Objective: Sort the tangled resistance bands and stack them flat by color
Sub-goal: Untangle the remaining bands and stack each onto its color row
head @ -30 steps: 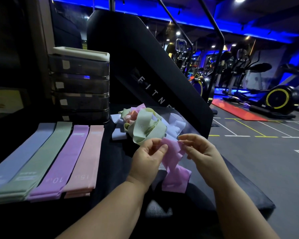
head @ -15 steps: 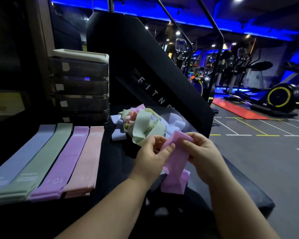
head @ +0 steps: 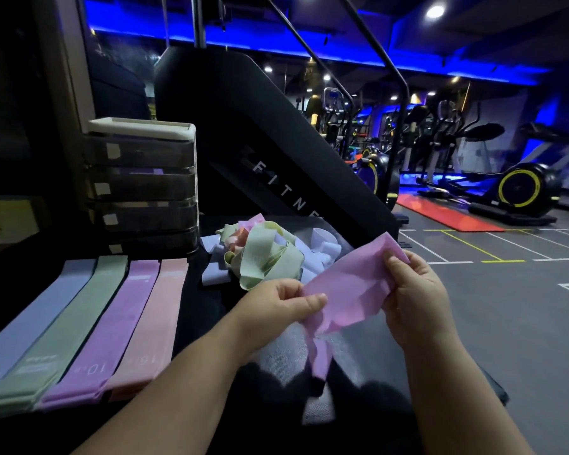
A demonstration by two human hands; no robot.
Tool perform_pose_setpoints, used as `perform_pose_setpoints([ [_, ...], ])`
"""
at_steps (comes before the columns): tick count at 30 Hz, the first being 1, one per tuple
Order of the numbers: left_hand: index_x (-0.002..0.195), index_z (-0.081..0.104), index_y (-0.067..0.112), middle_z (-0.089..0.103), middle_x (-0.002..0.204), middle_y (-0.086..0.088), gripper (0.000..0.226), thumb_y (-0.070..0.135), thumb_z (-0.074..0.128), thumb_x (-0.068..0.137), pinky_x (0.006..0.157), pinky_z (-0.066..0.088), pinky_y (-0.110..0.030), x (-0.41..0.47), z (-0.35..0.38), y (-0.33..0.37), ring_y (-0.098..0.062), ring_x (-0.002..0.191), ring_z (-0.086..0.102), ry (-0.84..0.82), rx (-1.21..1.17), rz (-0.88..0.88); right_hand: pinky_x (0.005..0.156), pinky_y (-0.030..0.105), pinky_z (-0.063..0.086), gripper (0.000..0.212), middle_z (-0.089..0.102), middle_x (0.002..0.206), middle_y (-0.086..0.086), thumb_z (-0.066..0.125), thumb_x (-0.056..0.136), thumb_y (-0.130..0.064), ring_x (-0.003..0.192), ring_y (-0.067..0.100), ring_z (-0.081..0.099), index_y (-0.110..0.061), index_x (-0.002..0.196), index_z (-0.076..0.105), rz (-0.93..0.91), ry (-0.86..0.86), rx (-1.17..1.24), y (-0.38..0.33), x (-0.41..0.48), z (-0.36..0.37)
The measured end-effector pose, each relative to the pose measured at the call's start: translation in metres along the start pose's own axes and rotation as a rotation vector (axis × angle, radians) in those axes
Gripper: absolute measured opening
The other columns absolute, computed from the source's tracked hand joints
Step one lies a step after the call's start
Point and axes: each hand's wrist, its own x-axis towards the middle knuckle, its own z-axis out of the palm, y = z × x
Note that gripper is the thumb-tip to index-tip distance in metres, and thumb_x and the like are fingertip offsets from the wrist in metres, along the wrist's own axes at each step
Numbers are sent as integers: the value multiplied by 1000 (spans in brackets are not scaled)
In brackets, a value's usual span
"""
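From the head camera, the black cloth-covered table (head: 207,310) ends just beyond the right hand (head: 416,298), where it drops off to bare grey gym floor (head: 513,316) marked with white and yellow lines. To the left, the table's front is taken up by four flat stacks lying side by side, edges touching: blue stack (head: 30,323), green stack (head: 71,323), purple stack (head: 112,323) and pink stack (head: 151,320). A dark strip of cloth lies bare between the pink stack and the left hand (head: 284,303).

The lilac band (head: 349,287) is held in the air over the table's right part. The left hand pinches its lower left edge between thumb and fingers; the right hand grips its upper right end with curled fingers. A twisted tail hangs down below them.

Behind the hands sits the tangled pile (head: 266,254) of green, pale blue, pink and lilac loops. A smoky translucent drawer unit (head: 142,185) with a cream top stands at the back left, beside a slanted black machine panel (head: 276,152). Blue-lit elliptical trainers (head: 519,188) and a red mat (head: 447,213) lie well beyond.

The bands look matte, soft and woven.
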Motion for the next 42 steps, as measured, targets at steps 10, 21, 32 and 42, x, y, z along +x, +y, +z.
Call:
perform_pose_setpoints([
  [10,72,68,24,55,71,-7,9,28,75,70,51,37,-24,-27,-31,6,-18,61,51,-70,-156,-51,51,20,48,17,57,72,0,48,101,-12,61,10,51,-16,87,57,68,123,17,4,8,-11],
  [21,85,61,8,56,67,-4,5,8,59,89,49,42,-20,-45,-36,0,-12,54,51,62,-111,-77,44,18,48,15,54,79,4,48,101,-12,64,13,49,-15,88,55,95,154,-98,21,18,-28],
  [32,101,56,12,61,60,2,8,14,48,100,60,41,-27,-40,-25,-16,-15,64,52,328,-40,-106,64,33,48,9,60,85,11,52,97,-9,70,21,54,-14,92,57,158,64,-385,37,22,-35],
  [42,112,51,21,64,103,-2,62,31,87,62,79,49,-24,-44,-33,-27,-13,88,62,320,-16,-199,55,23,51,43,66,99,12,67,78,4,65,14,63,-14,115,55,412,-221,-339,25,12,-41],
])
